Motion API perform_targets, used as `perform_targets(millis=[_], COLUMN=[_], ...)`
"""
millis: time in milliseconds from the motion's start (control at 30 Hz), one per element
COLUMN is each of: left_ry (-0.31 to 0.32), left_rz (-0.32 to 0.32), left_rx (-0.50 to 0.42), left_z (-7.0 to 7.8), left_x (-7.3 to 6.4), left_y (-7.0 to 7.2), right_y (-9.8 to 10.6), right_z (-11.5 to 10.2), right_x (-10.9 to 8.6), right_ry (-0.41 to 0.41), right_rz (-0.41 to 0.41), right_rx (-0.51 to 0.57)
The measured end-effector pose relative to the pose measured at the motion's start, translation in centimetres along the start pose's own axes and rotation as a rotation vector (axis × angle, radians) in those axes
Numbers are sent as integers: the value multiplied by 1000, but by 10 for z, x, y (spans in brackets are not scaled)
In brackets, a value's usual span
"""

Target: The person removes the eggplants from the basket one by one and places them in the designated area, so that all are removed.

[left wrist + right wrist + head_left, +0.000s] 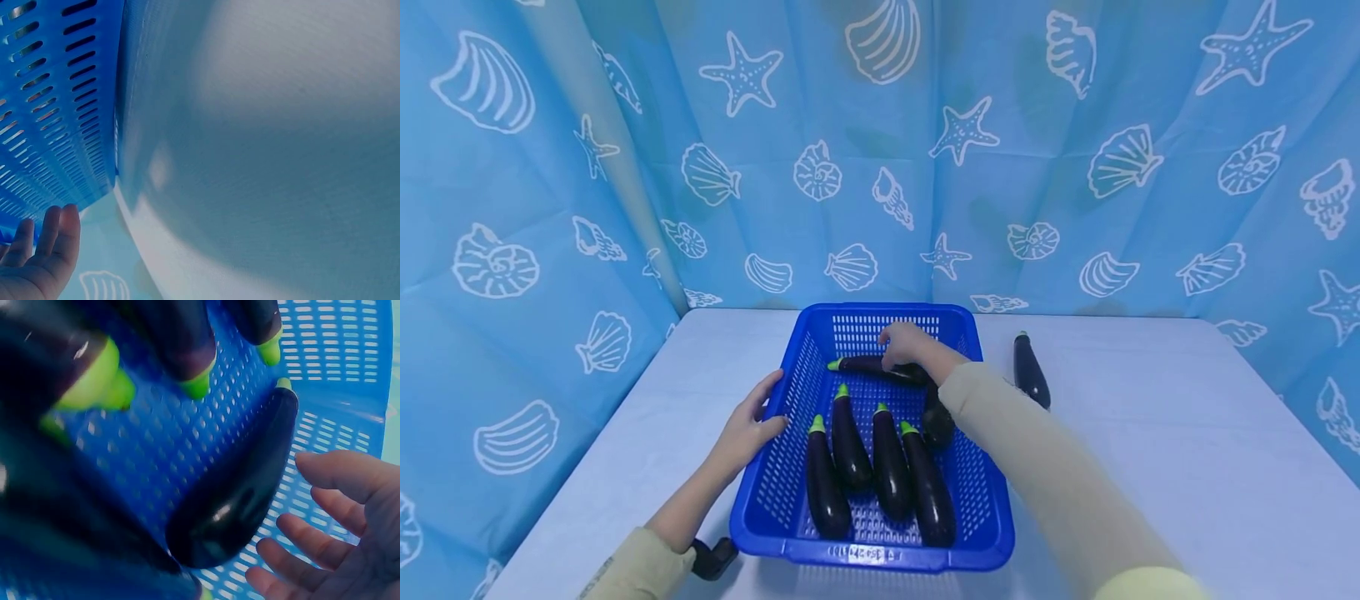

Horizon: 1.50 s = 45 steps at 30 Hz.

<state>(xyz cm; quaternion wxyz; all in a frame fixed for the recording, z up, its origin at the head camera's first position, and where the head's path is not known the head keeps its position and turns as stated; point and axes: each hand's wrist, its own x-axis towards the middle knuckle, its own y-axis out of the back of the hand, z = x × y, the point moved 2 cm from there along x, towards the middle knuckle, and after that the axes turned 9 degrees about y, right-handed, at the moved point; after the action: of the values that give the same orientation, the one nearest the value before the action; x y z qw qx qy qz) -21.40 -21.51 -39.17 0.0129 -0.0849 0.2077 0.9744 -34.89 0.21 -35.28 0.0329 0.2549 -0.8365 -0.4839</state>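
A blue plastic basket [872,554] with slotted walls holds several dark purple eggplants with green stem ends. Four-square in its front half, eggplants [891,467] lie side by side, stems pointing away. Farther back, one eggplant [865,365] lies crosswise, stem to the left. My right hand [906,343] hovers over that one; in the right wrist view its fingers [312,540] are spread beside the eggplant [237,487], apart from it. Another eggplant [937,417] is partly hidden beneath the right sleeve. My left hand [748,429] touches the basket's left rim, fingers extended along the outer wall.
One eggplant [1030,371] lies on the white table [1150,433], right of the basket. A small black object [713,558] shows by the left sleeve near the basket's front left corner. Behind the table hangs a blue curtain [910,167] with shells and starfish.
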Motion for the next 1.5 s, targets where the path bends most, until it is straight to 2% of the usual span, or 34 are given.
perform_targets(millis=[233,533,733,833,967,1067,1233,1500], left_ry=[-3,-4,1,0,-1,4,4,-6], left_rz=[9,10,11,10,7,10,8,4], left_rx=[9,6,2,4,3,1,9,11], left_z=[-1,-1,-1,-1,-2,-2,0,0], left_x=[1,1,1,1,0,0,0,-2], left_y=[-1,-1,-1,-1,-1,1,1,-1], right_y=[-13,-19,-18,-14,-6,3,25,68], right_z=[4,2,3,4,4,4,3,13], right_x=[5,3,3,4,6,5,-3,-28], right_ry=[-36,-17,-21,-13,10,15,8,11], right_rz=[10,15,7,2,-9,-22,5,36], right_rx=[-14,-138,-102,-116,-152,-134,-109,55])
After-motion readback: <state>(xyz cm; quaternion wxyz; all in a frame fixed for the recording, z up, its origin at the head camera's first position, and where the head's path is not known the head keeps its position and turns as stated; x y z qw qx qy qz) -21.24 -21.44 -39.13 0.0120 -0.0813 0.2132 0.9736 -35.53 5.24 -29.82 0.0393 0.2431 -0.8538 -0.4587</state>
